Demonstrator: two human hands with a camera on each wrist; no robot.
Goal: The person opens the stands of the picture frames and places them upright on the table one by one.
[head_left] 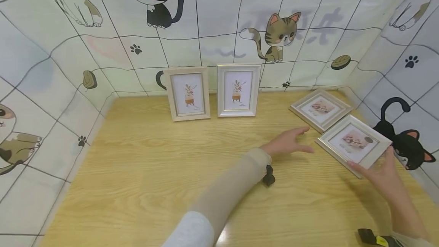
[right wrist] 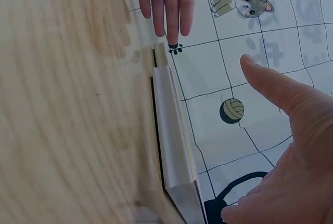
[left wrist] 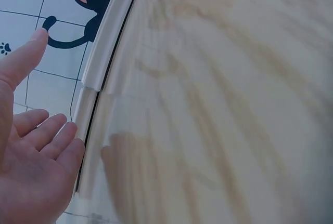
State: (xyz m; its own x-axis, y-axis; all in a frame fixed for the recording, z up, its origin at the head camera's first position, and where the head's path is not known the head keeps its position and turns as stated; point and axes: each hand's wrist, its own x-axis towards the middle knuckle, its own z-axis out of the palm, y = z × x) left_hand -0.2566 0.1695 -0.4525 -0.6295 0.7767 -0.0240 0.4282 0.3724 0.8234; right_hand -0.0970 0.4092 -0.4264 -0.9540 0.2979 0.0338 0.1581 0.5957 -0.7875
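Observation:
Two picture frames lie flat at the right of the table. The nearer is a silver-white frame (head_left: 368,153) with a pink picture; behind it is a beige frame (head_left: 303,117), their edges meeting at a corner. My left hand (head_left: 288,142) is to their left, low over the wood, with thumb and fingers spread and nothing held. In the left wrist view its palm (left wrist: 39,167) shows beside the frames' edges. My right hand (head_left: 384,174) spreads thumb and fingers about the near right corner of the silver-white frame. Its fingers look straight rather than curled in the right wrist view (right wrist: 291,146).
At the back of the table (head_left: 154,163), a beige frame (head_left: 173,102) and a silver frame (head_left: 221,106) stand upright side by side, each with a potted-plant picture. A cat-patterned sheet (head_left: 219,45) covers the walls behind and at both sides.

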